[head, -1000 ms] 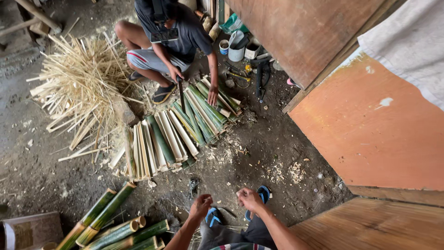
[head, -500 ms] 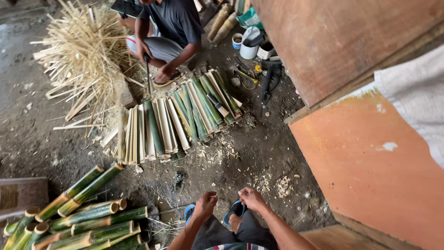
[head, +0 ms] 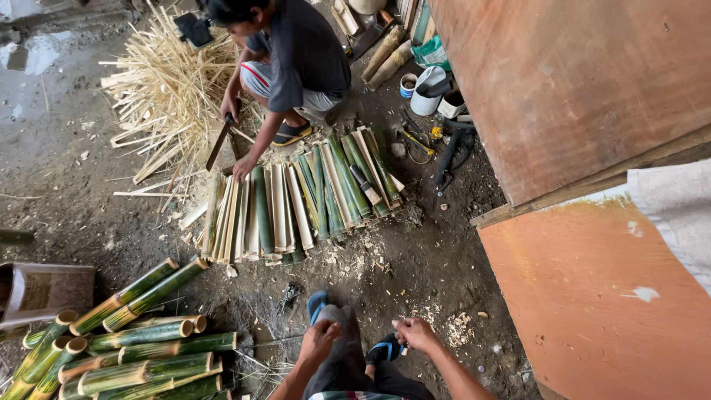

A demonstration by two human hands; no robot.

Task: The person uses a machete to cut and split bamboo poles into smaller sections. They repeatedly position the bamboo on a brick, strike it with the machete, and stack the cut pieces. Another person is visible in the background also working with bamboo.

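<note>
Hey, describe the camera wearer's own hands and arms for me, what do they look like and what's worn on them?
Both forearms are bare, with no sleeves in view. The left hand and right hand wear no gloves, and no rings, watch or bracelets can be made out.

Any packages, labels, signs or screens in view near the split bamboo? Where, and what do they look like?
No signs or screens show.
Green bag: top centre, beside the wooden board, crumpled, teal-green.
White jug: below the bag, on the ground, rounded, dark top.
Small cup: left of the jug, round, white with blue.
Brown box: left edge, by the bamboo poles, rectangular.
</note>
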